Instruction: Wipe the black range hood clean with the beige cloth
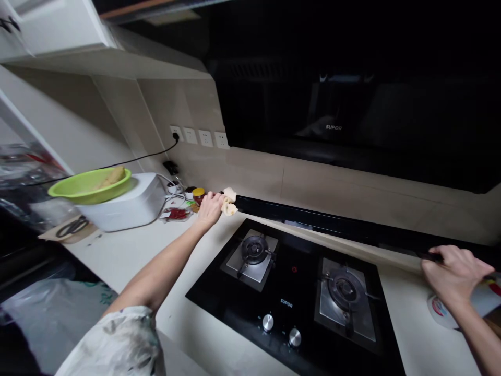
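At nine o'clock a green bowl (89, 186) with something yellowish in it sits on a white cooker (125, 204), and scissors (72, 226) lie on the counter (129, 250) just beside the cooker. A black cord runs from the wall socket (176, 133) at eleven o'clock. Past the cooker stand a small yellow-lidded jar (199, 194) and a red packet (177, 214).

The left hand (210, 208) reaches out near the centre, fingers closed around a pale cloth (229, 201), which is pressed against the left end of a long black strip (332, 224) running along the wall behind the hob (291, 292). The hob, with two burners and two knobs, lies at six o'clock.

At three o'clock the right hand (454, 272) curls over the strip's right end, gripping it. Just beside this hand a round white lid (438, 309) lies on the counter.
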The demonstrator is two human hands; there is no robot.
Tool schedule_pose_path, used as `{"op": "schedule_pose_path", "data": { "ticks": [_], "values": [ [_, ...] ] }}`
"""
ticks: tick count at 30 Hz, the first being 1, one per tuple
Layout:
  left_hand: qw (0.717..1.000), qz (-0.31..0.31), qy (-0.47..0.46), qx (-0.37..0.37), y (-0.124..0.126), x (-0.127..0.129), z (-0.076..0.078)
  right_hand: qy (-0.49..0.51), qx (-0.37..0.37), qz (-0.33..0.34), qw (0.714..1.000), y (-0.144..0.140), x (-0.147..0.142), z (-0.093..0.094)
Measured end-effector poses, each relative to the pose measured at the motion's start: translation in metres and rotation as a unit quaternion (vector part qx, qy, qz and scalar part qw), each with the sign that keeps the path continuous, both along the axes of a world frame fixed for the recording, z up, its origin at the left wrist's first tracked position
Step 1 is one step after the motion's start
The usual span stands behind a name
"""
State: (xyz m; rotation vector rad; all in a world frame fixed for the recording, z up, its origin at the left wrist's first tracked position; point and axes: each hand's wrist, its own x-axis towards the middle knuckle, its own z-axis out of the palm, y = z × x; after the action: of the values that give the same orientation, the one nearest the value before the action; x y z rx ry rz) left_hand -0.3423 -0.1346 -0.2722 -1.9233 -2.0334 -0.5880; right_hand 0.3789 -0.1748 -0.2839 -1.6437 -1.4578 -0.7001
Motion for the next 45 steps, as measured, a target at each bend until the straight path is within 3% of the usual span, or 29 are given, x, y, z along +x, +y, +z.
{"op": "schedule_pose_path", "data": {
  "ticks": [4, 7, 14, 17, 20, 27, 34, 45],
  "values": [
    [0.999, 0.017, 0.019, -0.043, -0.006, 0.004, -0.011, -0.027, 0.014, -0.016, 0.999, -0.017, -0.025, -0.012],
    [0.997, -0.01, 0.028, -0.069, -0.013, 0.027, -0.018, -0.046, 0.011, -0.022, 0.999, -0.034, -0.038, -0.028],
    [0.973, -0.194, 0.074, -0.097, -0.035, 0.15, -0.033, -0.069, 0.018, 0.012, 0.997, -0.059, -0.075, -0.086],
    [0.951, -0.256, 0.131, -0.113, -0.052, 0.196, -0.051, -0.068, 0.041, 0.021, 0.997, -0.071, -0.088, -0.113],
    [0.931, -0.299, 0.17, -0.121, -0.072, 0.225, -0.072, -0.09, 0.04, 0.029, 0.995, -0.092, -0.097, -0.134],
    [0.904, -0.366, 0.151, -0.163, -0.11, 0.258, -0.107, -0.08, -0.029, 0.032, 0.996, -0.142, -0.102, -0.173],
    [0.868, -0.451, 0.128, -0.163, -0.138, 0.306, -0.132, -0.068, -0.06, 0.051, 0.995, -0.164, -0.116, -0.201],
    [0.865, -0.464, 0.103, -0.161, -0.188, 0.306, -0.185, -0.126, -0.115, 0.083, 0.982, -0.207, -0.102, -0.225]
  ]
}}
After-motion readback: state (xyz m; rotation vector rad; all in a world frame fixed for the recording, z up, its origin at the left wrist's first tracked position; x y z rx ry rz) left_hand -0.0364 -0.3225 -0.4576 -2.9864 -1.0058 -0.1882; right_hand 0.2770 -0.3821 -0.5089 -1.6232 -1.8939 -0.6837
